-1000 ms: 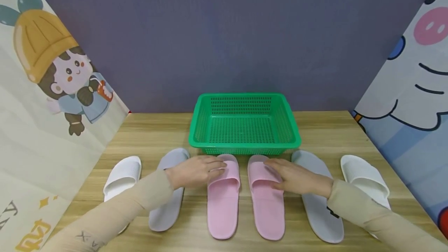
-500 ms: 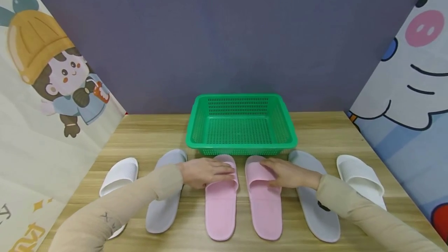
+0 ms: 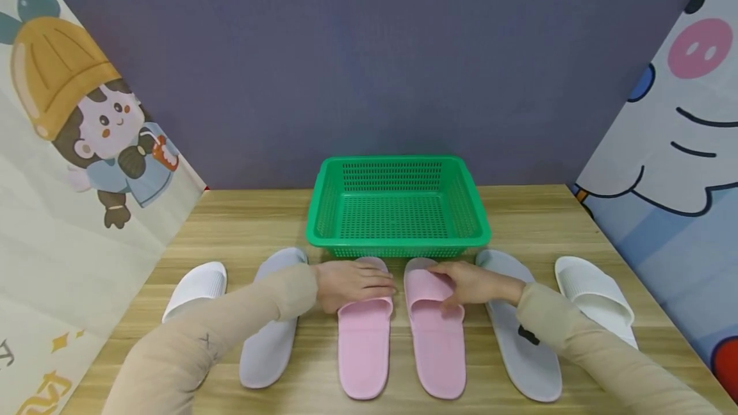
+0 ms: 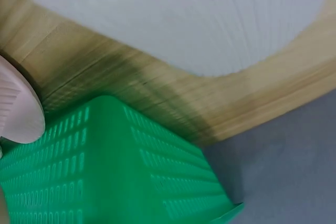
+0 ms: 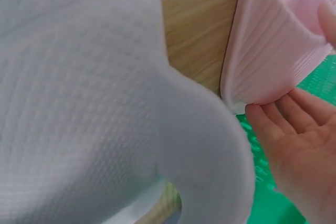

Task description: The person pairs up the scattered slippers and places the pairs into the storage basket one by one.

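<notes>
Two pink slippers lie side by side, toes toward the basket. Across the strap of the left pink slipper (image 3: 364,351) rests my left hand (image 3: 354,285), fingers extended to its right edge and thumb hidden. My right hand (image 3: 473,282) holds the strap of the right pink slipper (image 3: 439,357). In the right wrist view, fingertips of that hand (image 5: 304,145) touch the front of the pink strap (image 5: 273,51), with the thumb at its open edge. The left wrist view shows a pink toe (image 4: 18,103) beside the basket; the left hand's grip is not visible there.
A green basket (image 3: 398,242) stands just behind the pink slippers. Grey slippers flank them, one left (image 3: 268,354) and one right (image 3: 533,364), partly under my forearms. White slippers lie outermost, left (image 3: 198,282) and right (image 3: 594,287). A dark wall panel (image 3: 369,69) closes the back.
My left hand has slid right, farther over the left pink slipper's strap. My right hand has closed slightly around the right one's strap. The slippers and basket stay in place.
</notes>
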`<state>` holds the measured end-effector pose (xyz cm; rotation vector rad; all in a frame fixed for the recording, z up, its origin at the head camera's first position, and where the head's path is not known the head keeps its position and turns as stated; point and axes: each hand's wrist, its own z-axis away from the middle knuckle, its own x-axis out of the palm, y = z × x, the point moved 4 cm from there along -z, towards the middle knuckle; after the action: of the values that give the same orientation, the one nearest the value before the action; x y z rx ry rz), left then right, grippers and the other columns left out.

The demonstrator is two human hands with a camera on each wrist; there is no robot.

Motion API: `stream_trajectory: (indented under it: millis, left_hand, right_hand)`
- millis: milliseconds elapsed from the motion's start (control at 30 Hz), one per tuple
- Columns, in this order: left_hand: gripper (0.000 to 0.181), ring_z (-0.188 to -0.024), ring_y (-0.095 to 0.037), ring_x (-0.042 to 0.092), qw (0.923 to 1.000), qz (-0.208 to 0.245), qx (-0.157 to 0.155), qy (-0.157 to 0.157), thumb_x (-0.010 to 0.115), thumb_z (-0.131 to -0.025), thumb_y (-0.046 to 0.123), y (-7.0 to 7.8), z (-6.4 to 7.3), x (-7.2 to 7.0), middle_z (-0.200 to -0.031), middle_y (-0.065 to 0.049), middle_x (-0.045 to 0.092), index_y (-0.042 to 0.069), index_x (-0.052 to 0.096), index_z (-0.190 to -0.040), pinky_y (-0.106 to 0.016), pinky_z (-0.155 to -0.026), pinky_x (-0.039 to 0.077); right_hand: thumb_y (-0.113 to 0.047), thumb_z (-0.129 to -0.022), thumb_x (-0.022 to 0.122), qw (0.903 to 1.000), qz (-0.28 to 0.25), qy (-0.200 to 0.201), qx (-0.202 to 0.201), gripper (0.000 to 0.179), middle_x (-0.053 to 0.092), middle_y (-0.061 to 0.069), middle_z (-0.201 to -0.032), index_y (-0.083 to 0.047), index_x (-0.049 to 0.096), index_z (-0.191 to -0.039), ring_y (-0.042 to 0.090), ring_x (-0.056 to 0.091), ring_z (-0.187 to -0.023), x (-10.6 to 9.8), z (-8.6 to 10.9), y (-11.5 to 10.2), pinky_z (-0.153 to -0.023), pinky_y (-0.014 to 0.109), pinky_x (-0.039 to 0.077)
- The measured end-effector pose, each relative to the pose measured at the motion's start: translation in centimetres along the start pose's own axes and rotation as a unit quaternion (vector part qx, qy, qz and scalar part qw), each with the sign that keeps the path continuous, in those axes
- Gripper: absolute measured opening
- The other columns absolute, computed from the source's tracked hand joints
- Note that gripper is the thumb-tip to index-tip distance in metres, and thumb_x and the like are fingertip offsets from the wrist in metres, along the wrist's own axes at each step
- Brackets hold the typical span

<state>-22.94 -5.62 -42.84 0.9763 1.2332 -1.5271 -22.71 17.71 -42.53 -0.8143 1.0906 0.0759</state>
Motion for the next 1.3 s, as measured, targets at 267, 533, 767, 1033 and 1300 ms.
stream_trajectory:
  millis: [267,533,767,1033,1300]
  left_hand:
    - [0.091,-0.139,-0.023,0.021,0.999,-0.027,0.012,-0.034,0.066,-0.067,0.031,0.0,-0.5,0.4,-0.149,-0.009,0.028,0.003,0.025,-0.144,-0.029,-0.115,0.017]
    - [0.088,-0.137,-0.022,0.027,0.9992,-0.016,0.006,-0.036,0.067,-0.068,0.03,-0.1,-0.6,0.4,-0.147,-0.008,0.032,0.005,0.028,-0.142,-0.029,-0.115,0.019]
    - [0.086,-0.134,-0.019,0.033,0.9999,0.006,0.003,-0.016,0.071,-0.067,0.032,-0.4,-0.1,0.7,-0.142,-0.006,0.04,0.006,0.034,-0.139,-0.027,-0.113,0.023]
    - [0.077,-0.132,-0.016,0.036,0.999,0.042,-0.014,-0.001,0.068,-0.07,0.031,-0.4,-0.1,0.4,-0.139,-0.005,0.043,0.008,0.038,-0.137,-0.027,-0.111,0.028]
    - [0.083,-0.132,-0.017,0.036,0.9986,0.032,-0.033,0.026,0.069,-0.067,0.032,-0.2,0.3,-0.1,-0.14,-0.008,0.043,0.005,0.037,-0.138,-0.028,-0.112,0.025]
  right_hand:
    - [-0.029,-0.064,0.08,0.9995,-0.023,-0.007,0.02,0.081,0.049,0.018,-0.132,0.006,0.046,-0.129,0.031,0.046,-0.12,0.3,-0.3,0.4,-0.099,0.047,0.04]
    - [-0.029,-0.063,0.08,0.9994,-0.027,-0.004,0.02,0.081,0.05,0.017,-0.131,0.005,0.047,-0.129,0.027,0.048,-0.117,0.4,-0.6,0.7,-0.097,0.046,0.042]
    - [-0.03,-0.066,0.078,0.9995,-0.03,0.004,0.012,0.076,0.053,0.013,-0.129,0.001,0.049,-0.129,0.019,0.05,-0.11,0.5,-0.6,1.0,-0.093,0.038,0.045]
    - [-0.027,-0.064,0.079,0.9988,-0.047,0.012,-0.002,0.073,0.056,0.011,-0.124,0.001,0.052,-0.126,0.015,0.049,-0.1,0.2,-0.5,1.2,-0.09,0.032,0.045]
    - [-0.026,-0.065,0.078,0.9992,-0.034,0.021,0.001,0.072,0.056,0.013,-0.124,0.003,0.052,-0.126,0.016,0.049,-0.103,0.0,0.2,0.8,-0.091,0.035,0.045]
